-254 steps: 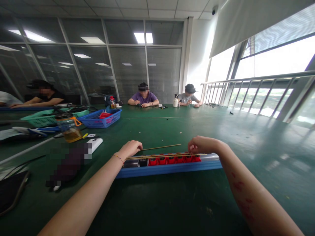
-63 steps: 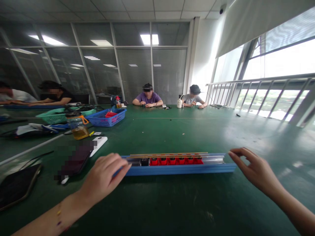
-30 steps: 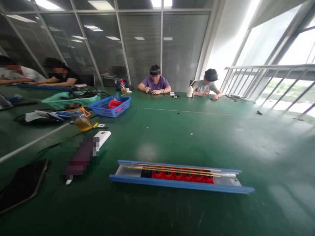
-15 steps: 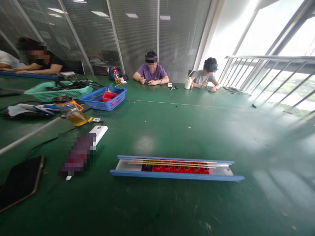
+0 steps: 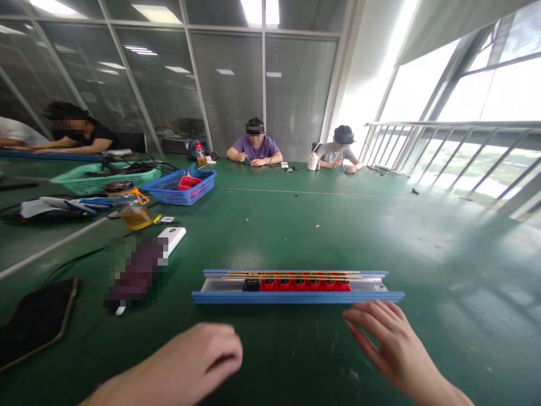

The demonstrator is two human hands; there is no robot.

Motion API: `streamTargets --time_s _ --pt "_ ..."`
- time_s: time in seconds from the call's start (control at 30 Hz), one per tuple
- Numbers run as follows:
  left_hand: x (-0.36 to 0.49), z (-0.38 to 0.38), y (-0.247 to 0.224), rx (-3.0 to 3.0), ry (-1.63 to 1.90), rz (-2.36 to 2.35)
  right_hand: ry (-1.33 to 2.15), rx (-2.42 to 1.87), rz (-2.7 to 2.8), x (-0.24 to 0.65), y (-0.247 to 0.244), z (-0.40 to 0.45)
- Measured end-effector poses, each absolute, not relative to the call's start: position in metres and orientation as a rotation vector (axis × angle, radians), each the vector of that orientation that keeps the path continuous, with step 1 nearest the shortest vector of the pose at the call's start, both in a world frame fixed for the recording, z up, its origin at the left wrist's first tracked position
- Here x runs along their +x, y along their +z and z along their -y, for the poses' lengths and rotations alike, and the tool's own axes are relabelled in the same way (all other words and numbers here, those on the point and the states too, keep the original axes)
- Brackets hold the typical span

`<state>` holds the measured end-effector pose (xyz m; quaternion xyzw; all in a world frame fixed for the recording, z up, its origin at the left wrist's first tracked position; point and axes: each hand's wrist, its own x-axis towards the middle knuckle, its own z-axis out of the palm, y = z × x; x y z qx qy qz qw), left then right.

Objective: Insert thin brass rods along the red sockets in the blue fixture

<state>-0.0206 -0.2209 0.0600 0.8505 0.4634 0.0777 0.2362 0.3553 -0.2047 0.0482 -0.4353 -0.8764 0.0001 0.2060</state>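
Observation:
A long tray (image 5: pixel 300 298) with blue side rails and a silvery floor lies crosswise on the green table. Inside it sits a row of several red square holders (image 5: pixel 298 285) with dark centres, and a black block (image 5: pixel 252 285) at their left end. Several thin wooden sticks (image 5: pixel 291 277) rest lengthwise above the row. My left hand (image 5: pixel 203 358), slightly blurred, hovers in front of the tray's left part, loosely curled with the thumb apart and nothing visible in it. Close to the tray's near right corner is my right hand (image 5: pixel 386 335), empty, its fingers stretched out.
On the left lie a dark phone (image 5: pixel 36 321), a partly pixelated white device (image 5: pixel 172 241) and a bottle of amber liquid (image 5: pixel 135 213). Behind them stand a blue basket (image 5: pixel 181 194) and a green basket (image 5: pixel 91 183). People sit along the far side; a railing (image 5: pixel 452 124) runs at right.
Both my hands have come into view from below, one on each side in front of the tray. The camera has tilted up somewhat. The tray and its contents look unchanged.

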Motion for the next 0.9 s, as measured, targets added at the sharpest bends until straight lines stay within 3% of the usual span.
streamTargets --time_s 0.13,0.3,0.53,0.9 --pt "-0.009 0.136 0.096 2.454 0.418 -1.525 -0.017 -1.3 2.392 0.329 0.081 0.13" --pt "-0.013 0.086 0.105 2.372 0.157 -1.37 0.415 -1.291 2.647 0.329 0.085 0.082" --pt "-0.001 0.063 0.107 2.3 -0.026 -1.313 0.8 -1.29 2.721 0.33 0.092 0.054" --pt "-0.003 0.063 0.096 2.342 -0.086 -1.298 0.778 -1.368 2.774 0.33 0.086 0.048"
